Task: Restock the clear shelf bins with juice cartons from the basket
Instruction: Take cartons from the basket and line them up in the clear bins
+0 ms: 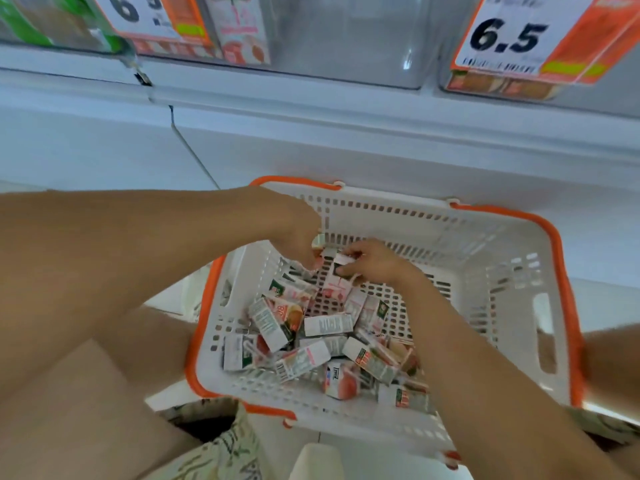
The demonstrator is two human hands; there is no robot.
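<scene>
From the head camera, looking down, a white basket (485, 244) with an orange rim sits on the floor just below the shelf, between the person's knees. Both hands are down inside it at the far end. The left hand (294, 244) has its fingers curled onto a small carton (317, 242) near the basket wall; the grip is partly hidden, but it looks like a pinch. The right hand (375, 263) has thumb and fingers wrapped round a pink-and-white juice carton (337, 271), held just above the loose pile.

That pile of cartons (322, 341) lies jumbled on the basket's near side, a good many of them, lying flat and at all angles.

Up on the shelf, the middle clear bin (346, 39) looks nearly bare: one pink carton (242, 26) stands at its left end and the rest shows nothing through the plastic. The bin on the right (502, 84), behind a 6.5 price tag (512, 36), holds cartons along its bottom edge; how full it is I cannot tell.

My reading is that the job is in its early part. Most of the stock remains in the basket, and the middle bin has plenty of room to fill.
</scene>
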